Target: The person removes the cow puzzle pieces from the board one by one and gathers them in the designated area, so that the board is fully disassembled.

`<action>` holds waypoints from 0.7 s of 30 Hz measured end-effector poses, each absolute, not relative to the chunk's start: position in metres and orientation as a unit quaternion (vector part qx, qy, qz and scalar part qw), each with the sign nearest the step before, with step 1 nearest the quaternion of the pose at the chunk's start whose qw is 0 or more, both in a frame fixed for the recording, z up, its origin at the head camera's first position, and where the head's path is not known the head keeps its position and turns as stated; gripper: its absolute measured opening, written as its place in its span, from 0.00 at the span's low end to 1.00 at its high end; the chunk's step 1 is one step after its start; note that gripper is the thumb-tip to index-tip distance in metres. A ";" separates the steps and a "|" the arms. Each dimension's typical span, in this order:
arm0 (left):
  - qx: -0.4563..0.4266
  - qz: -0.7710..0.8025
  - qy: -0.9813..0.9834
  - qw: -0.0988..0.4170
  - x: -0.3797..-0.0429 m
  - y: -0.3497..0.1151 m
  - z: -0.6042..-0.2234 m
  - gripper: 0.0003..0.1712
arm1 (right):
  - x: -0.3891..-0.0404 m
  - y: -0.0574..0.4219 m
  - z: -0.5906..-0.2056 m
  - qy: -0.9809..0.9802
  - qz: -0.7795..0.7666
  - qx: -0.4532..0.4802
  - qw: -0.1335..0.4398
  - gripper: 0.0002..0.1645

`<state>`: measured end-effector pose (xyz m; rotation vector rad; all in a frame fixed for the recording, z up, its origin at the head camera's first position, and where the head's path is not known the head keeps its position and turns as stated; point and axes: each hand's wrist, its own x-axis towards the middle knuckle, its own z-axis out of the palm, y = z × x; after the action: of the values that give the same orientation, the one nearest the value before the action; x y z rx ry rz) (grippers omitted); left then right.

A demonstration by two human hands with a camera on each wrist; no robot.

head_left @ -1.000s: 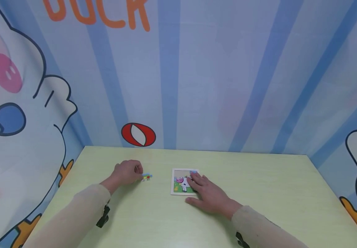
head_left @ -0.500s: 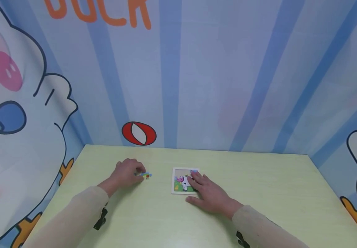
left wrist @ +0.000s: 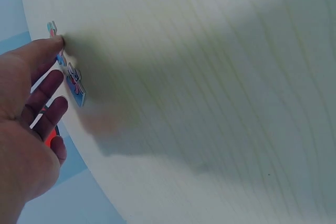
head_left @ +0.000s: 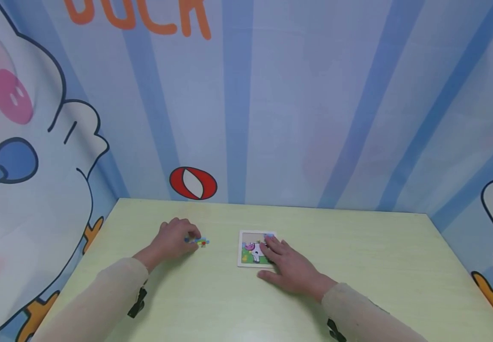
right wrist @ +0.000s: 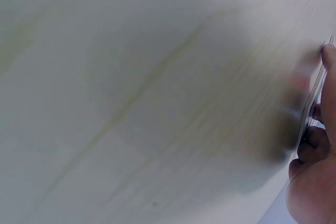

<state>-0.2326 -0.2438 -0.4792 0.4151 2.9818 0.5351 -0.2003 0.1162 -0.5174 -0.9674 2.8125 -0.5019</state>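
In the head view my left hand (head_left: 175,240) is at the left of the table, its index finger and thumb pinching a small jigsaw piece. The left wrist view shows that jigsaw piece (left wrist: 51,29) at the fingertip, partly hidden by it. A second colourful piece (left wrist: 76,85) lies close beside it on the table; the other fingers hang relaxed. My right hand (head_left: 291,268) lies with spread, straight fingers over the right side of a white-framed puzzle (head_left: 250,256). A white cow with a pink muzzle shows on its left part, above green; a grey patch shows at the upper left.
The pale wooden table (head_left: 357,251) reaches back to a blue striped backdrop (head_left: 280,118). Cartoon ducks are printed on the sides, and a red-and-white ball shape (head_left: 193,183) just above the table's back edge.
My left hand has shifted slightly over the jigsaw pieces, its index finger and thumb now around one. The right hand stays on the puzzle. The head view has tilted slightly.
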 end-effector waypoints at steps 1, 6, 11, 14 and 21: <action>0.134 0.175 0.975 0.042 -0.232 -0.244 -0.479 0.10 | -0.200 0.116 -0.517 0.931 -0.167 -0.320 0.063 0.49; 0.135 0.173 0.975 0.039 -0.232 -0.245 -0.479 0.10 | -0.200 0.116 -0.517 0.930 -0.168 -0.320 0.065 0.49; 0.129 0.168 0.977 0.037 -0.232 -0.244 -0.479 0.11 | -0.200 0.116 -0.517 0.930 -0.170 -0.321 0.063 0.49; 0.124 0.167 0.977 0.037 -0.231 -0.243 -0.478 0.12 | -0.200 0.116 -0.517 0.929 -0.173 -0.320 0.064 0.49; 0.125 0.163 0.978 0.040 -0.231 -0.243 -0.478 0.11 | -0.199 0.116 -0.516 0.931 -0.173 -0.315 0.070 0.49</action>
<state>-0.2314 -0.2431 -0.4782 0.3836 2.9958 0.5007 -0.1993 0.1162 -0.5157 -0.9467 2.8010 -0.5202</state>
